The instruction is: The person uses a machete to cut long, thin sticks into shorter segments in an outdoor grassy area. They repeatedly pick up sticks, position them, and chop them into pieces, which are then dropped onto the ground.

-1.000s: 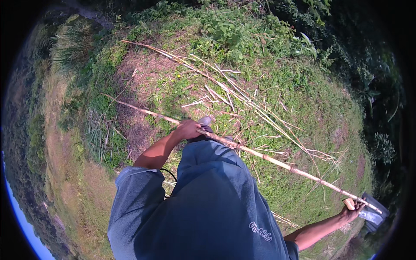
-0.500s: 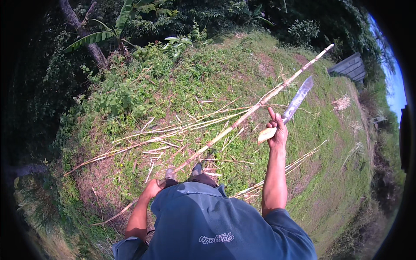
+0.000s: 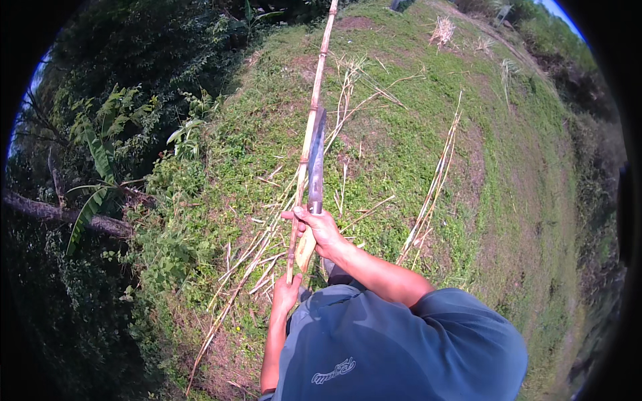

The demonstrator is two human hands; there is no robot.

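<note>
Cane (image 3: 318,83) looks whole, uncut: left hand (image 3: 286,291), fingers wrapped round its near end; right hand (image 3: 322,232), fingers curled on the knife (image 3: 316,164); stalks (image 3: 435,184) already down, right!

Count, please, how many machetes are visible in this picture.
1. The machete is in the right grip, pointing up the picture, just to the right of the long cane. Others may be hidden in the grass or bushes.
</note>
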